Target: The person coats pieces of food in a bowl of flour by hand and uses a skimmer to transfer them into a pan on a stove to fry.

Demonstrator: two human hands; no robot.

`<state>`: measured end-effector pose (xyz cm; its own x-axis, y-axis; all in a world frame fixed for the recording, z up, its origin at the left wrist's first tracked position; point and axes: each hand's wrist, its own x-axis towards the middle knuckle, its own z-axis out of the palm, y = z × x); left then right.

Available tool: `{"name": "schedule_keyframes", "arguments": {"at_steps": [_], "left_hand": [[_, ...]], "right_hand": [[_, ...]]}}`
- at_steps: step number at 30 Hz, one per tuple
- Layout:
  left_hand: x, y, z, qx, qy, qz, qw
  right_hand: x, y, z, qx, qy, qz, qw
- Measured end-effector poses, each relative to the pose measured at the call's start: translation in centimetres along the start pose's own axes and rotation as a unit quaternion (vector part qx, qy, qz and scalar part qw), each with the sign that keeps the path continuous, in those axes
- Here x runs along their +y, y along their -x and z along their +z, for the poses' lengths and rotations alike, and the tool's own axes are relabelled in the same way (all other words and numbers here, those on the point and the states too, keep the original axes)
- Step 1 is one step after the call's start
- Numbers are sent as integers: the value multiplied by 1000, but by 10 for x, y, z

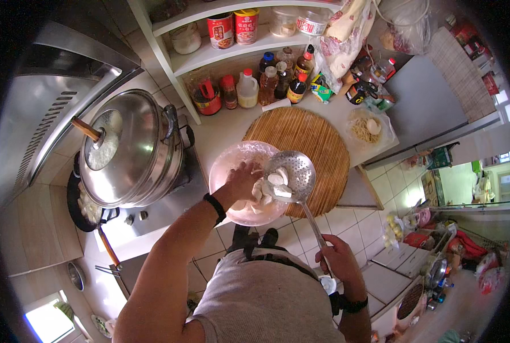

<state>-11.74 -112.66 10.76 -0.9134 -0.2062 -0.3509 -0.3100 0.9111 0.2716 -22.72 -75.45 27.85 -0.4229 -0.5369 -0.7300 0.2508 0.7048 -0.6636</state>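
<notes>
My right hand (337,256) grips the handle of a perforated metal skimmer (303,178). Several white chunks (278,180), perhaps tofu or dough, lie in its bowl. The skimmer's bowl overlaps the right rim of a translucent pink basin (225,169). Inside that basin, my left hand (243,180) reaches over more pale pieces (260,198), close to the skimmer's edge. Its fingers are partly hidden, so whether they hold a piece is unclear. Beneath basin and skimmer is a round slatted mat (319,141) on the counter.
A lidded steel steamer pot (130,141) stands on the stove at left, beside a black frying pan (83,210) with food. Sauce bottles (296,88) line the back under a shelf (233,51). A plastic bag with noodles (366,130) lies at right.
</notes>
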Motion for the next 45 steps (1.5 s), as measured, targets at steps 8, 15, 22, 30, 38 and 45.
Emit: {"name": "schedule_keyframes", "arguments": {"at_steps": [8,15,22,30,38,45], "left_hand": [[-12,-11,2,-7,-64,95,993],[-31,-5,9,78,-36,194,977],[-35,-8,13,23,-64,201,977],[-36,19,-20,224,318,-13,921],[29,14,-43,183,506,-12,843],[21,26,-16,225,553,-102,796]], "right_hand": [[5,-7,-2,-5,-11,-7,1000],[2,-9,-1,-7,-15,0,1000],[1,-12,-2,-12,-4,-9,1000],[1,-14,-2,-25,5,-14,1000],[-25,-25,12,-87,27,-6,996],[-12,-27,12,-106,32,-24,994]]}}
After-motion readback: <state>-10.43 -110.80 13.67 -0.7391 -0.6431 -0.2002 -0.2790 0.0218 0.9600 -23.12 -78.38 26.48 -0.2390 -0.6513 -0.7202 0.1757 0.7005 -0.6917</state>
